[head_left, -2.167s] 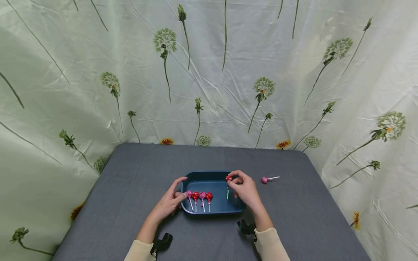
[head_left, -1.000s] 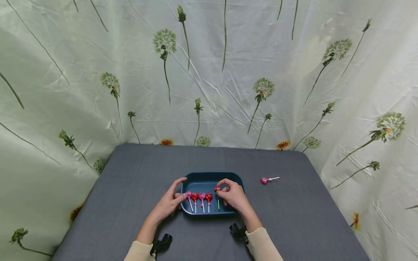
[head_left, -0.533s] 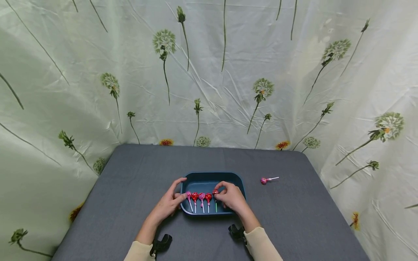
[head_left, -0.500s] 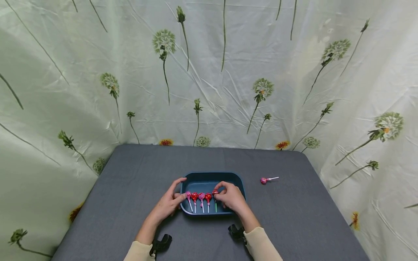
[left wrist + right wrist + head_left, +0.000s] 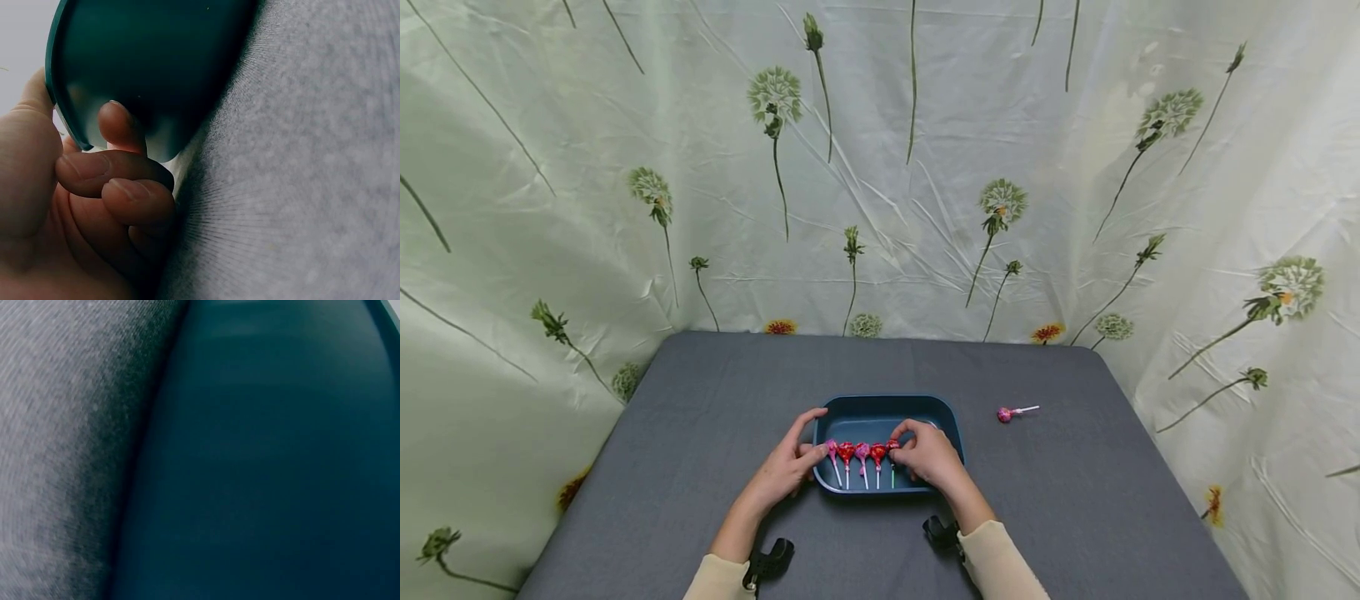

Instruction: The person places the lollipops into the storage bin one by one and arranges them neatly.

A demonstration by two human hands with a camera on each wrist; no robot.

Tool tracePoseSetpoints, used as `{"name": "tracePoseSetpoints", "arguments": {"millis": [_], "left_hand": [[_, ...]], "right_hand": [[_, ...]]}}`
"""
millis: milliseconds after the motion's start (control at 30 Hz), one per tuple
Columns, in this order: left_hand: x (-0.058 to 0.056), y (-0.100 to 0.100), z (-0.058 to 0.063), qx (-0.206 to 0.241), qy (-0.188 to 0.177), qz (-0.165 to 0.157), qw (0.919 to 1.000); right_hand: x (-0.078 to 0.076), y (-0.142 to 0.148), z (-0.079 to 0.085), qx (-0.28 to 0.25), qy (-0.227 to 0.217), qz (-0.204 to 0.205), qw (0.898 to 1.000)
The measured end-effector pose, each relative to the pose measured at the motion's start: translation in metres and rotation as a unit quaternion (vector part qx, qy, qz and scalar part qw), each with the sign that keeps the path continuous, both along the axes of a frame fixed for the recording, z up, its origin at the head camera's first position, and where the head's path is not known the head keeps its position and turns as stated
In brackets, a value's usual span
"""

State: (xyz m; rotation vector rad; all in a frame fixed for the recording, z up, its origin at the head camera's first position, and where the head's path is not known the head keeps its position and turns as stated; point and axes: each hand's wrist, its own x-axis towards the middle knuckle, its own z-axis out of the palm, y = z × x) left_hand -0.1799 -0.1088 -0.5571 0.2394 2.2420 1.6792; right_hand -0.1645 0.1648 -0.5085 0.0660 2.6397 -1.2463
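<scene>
A dark blue tray [image 5: 872,422] stands on the grey cloth. My left hand [image 5: 786,468] grips its left end; in the left wrist view the thumb lies at the rim and fingertips [image 5: 115,122] meet the outer wall [image 5: 150,56]. My right hand [image 5: 931,455] reaches into the tray and pinches the wrapped head of a red lollipop [image 5: 892,445], its green stick toward me. To its left lie several lollipops in a row, pink and red by turns, a red one [image 5: 878,452] closest. The right wrist view shows just the tray's wall [image 5: 262,456] and cloth, no hand.
Outside the tray, at the right, a pink lollipop [image 5: 1004,414] with a white stick lies on the table [image 5: 1075,483]. Behind the table's far edge hangs a flower-printed curtain [image 5: 887,167]. Black wrist cameras [image 5: 771,560] sit below both wrists.
My right hand has carried the red lollipop left and toward me, from the tray's right part to the end of the row. The left hand has stayed on the tray.
</scene>
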Motion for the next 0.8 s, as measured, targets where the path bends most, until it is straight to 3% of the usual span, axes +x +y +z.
{"name": "tracePoseSetpoints", "arguments": {"millis": [800], "left_hand": [[-0.0001, -0.0009, -0.0001, 0.005, 0.01, -0.008, 0.9999]], "right_hand": [[0.0003, -0.0019, -0.003, 0.033, -0.008, 0.009, 0.999]]}}
